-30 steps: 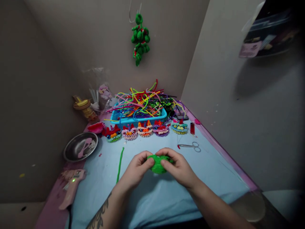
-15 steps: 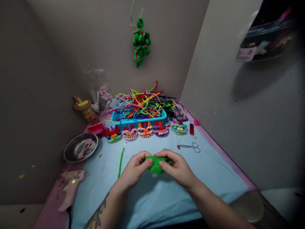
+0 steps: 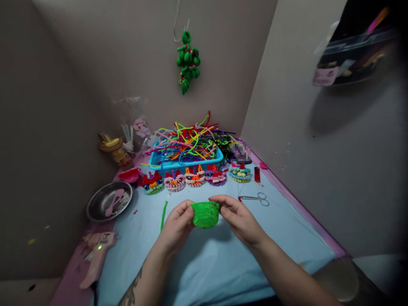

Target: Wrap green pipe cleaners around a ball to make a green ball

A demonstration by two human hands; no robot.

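Observation:
A rounded green piece of fuzzy pipe cleaner (image 3: pixel 205 215) is held up over the blue cloth. My left hand (image 3: pixel 179 220) is closed on its left edge, thumb in front. At its right edge is my right hand (image 3: pixel 239 216), with the thumb and fingertips against the rim and a looser grip. A loose green pipe cleaner (image 3: pixel 164 212) lies on the cloth just left of my left hand. Scissors (image 3: pixel 255 198) rest beyond my right hand.
A blue basket (image 3: pixel 188 168) overflows with coloured pipe cleaners. Before it sits a row of colourful fuzzy animal heads (image 3: pixel 195 176). On the left are a metal bowl (image 3: pixel 95 208) with beads and a pink glue gun (image 3: pixel 99 259) with a lit green light. A green ornament (image 3: pixel 188 63) hangs above.
Both hands have shifted their grip outward to the sides of the green piece, so more of its front shows. My right thumb has come off its front face. The view tilted slightly.

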